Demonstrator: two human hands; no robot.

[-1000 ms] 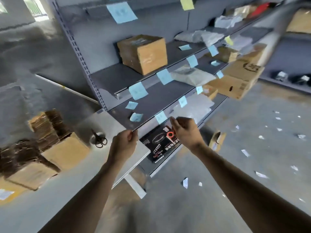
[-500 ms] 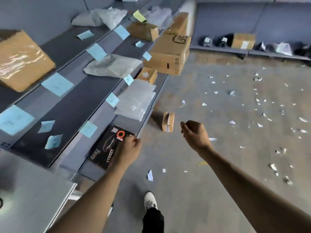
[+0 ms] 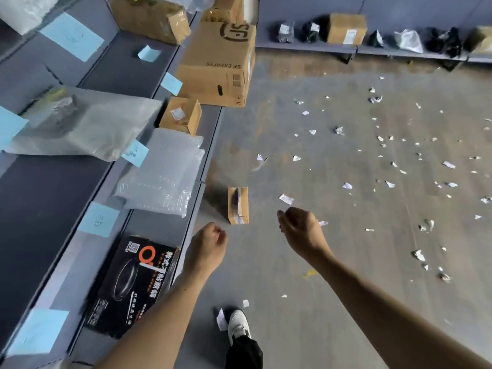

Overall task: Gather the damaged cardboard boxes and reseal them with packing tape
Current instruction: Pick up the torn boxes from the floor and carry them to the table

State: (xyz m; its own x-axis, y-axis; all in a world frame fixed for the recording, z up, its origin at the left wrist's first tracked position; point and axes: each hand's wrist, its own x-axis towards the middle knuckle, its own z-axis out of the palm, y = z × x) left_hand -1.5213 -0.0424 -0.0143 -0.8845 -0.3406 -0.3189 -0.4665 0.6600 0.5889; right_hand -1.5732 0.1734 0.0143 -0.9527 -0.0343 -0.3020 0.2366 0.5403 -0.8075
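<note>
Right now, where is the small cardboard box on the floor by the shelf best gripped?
Probably from above, fingers spanning its two long sides: the small box is narrow, and its right side faces the floor, not the shelf. The right hand hangs close and holds nothing.

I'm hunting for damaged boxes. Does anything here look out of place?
A small box lies on the floor by the shelf, not on it. Paper scraps litter the floor around it.
</note>
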